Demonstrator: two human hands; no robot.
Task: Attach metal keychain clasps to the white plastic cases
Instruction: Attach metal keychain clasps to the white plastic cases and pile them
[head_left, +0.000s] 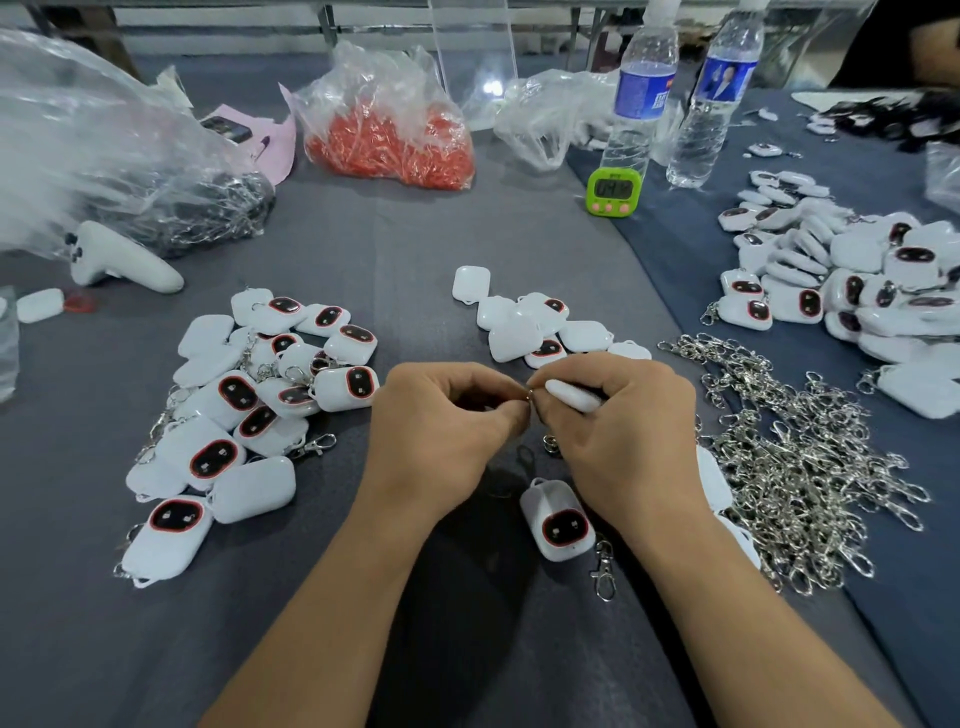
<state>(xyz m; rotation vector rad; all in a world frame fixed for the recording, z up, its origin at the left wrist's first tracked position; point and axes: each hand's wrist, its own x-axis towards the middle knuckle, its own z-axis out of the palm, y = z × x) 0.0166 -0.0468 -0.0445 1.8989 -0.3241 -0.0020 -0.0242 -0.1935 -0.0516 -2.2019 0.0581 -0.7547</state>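
Above the table (467, 234), a case (574, 397) is gripped by curled fingers of the right hand (623, 431), its end presented leftward. A clasp ring (529, 396) is pinched there by thumb and forefinger of the left hand (447, 426), evidently for threading.

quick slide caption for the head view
The left hand pinches a clasp ring at the white case held in the right hand, finished cases piled left, loose clasps heaped right.

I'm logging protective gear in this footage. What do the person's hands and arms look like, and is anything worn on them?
Nothing is worn. The left hand and right hand are bare, with no gloves, rings or watch showing. Both forearms are uncovered, and no sleeve comes into the picture.
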